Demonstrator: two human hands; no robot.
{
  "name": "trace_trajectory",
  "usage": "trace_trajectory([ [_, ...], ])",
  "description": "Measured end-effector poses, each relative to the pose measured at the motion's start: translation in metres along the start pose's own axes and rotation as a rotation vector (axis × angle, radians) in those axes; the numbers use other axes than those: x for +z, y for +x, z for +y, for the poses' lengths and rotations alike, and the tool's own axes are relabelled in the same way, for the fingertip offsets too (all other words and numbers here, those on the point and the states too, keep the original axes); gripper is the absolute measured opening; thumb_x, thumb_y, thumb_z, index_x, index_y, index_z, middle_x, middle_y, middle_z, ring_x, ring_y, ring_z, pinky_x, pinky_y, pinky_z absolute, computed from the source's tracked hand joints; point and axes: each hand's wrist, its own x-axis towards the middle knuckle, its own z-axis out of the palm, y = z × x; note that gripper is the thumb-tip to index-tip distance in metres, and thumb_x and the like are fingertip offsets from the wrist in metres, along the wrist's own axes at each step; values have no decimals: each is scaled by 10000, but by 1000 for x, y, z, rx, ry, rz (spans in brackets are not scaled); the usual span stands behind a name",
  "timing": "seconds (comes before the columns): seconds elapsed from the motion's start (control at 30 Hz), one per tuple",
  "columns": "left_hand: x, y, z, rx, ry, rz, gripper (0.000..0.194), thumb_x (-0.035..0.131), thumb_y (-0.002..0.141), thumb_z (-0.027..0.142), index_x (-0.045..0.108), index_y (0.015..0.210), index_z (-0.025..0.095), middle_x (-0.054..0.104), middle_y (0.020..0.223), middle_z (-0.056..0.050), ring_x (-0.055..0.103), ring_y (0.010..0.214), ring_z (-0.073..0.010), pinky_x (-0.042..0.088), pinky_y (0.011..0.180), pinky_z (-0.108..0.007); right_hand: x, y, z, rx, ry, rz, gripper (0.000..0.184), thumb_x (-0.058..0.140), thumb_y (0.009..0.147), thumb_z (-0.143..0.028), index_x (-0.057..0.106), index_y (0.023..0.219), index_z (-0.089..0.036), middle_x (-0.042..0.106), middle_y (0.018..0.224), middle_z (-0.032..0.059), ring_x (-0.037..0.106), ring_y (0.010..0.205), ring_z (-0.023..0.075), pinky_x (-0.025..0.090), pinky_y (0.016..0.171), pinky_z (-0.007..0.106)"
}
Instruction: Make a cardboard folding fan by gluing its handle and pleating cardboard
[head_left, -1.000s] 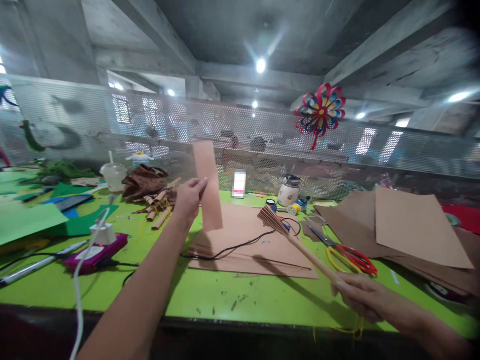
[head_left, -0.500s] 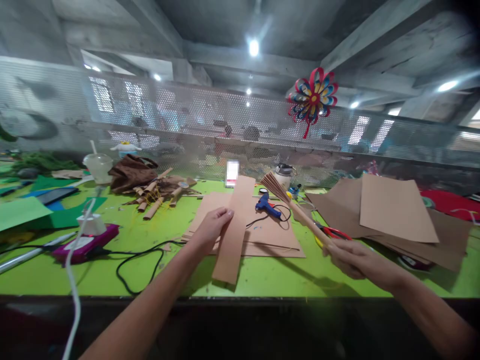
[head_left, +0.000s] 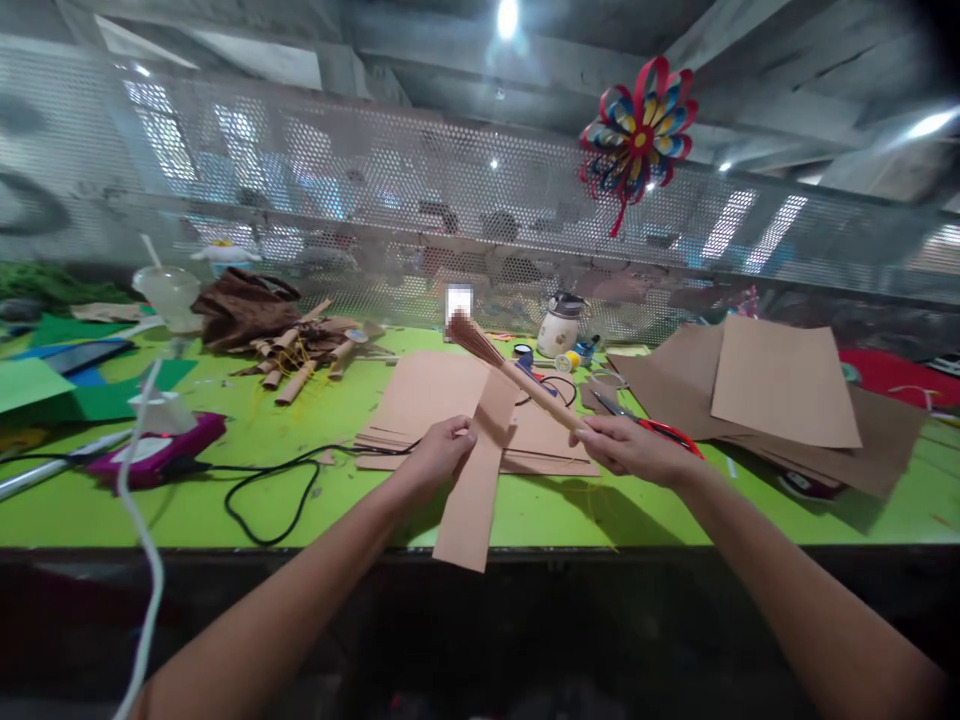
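Observation:
My left hand [head_left: 442,452] pinches a long brown paper strip [head_left: 477,480] by its left edge; the strip hangs past the front edge of the green table [head_left: 225,500]. My right hand [head_left: 630,447] is closed round the lower end of a rolled brown paper stick [head_left: 536,390] with a fanned, fringed tip [head_left: 469,335]. The stick slants up to the left, crossing over the top of the strip. Both hands hover above a stack of brown paper sheets [head_left: 427,395].
Red-handled scissors [head_left: 664,430] lie right of my right hand. More brown sheets [head_left: 780,385] are at the right. A black cable [head_left: 277,490], a magenta device [head_left: 161,445], paper rolls [head_left: 300,360], a jar [head_left: 559,325] and a mesh screen [head_left: 375,200] surround the area.
My left hand lowered the strip from upright to lying over the table's front edge. My right hand swung the fringed stick leftward until it crosses above the strip.

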Motion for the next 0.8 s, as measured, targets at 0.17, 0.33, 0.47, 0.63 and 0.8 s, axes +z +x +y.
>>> trace_trajectory([
  [0.17,-6,7,-7,77,279,136,255,586,694,255,649,918,150,485,520,45,415,475,-118,282,488,-228,4,17,11,9,39,28,320,429,906,-463,519,911,-156,310,522,-94,249,414,63,227,393,197],
  [0.33,-17,9,-9,147,491,170,403,585,684,280,644,1053,127,473,511,53,435,493,-135,275,495,-236,1,28,19,36,-92,99,298,449,893,-434,550,853,-157,353,540,-70,327,461,81,278,441,204],
  [0.47,-31,2,-5,151,328,307,456,624,660,314,623,1071,116,402,471,84,395,459,-115,257,474,-218,1,39,24,63,-88,145,307,476,875,-444,553,804,-155,375,556,-55,348,486,90,279,455,208],
  [0.63,-37,-10,6,114,156,330,466,677,609,288,622,1045,132,340,426,114,318,393,-79,211,421,-189,9,49,29,58,-10,93,319,406,897,-459,514,831,-166,323,522,-76,298,452,85,276,431,201],
  [0.8,-38,-26,23,150,-128,478,456,737,585,281,633,1001,127,514,505,60,496,451,-105,352,432,-187,10,58,32,69,14,-29,345,405,895,-495,514,847,-171,294,515,-89,254,415,70,227,389,185],
])
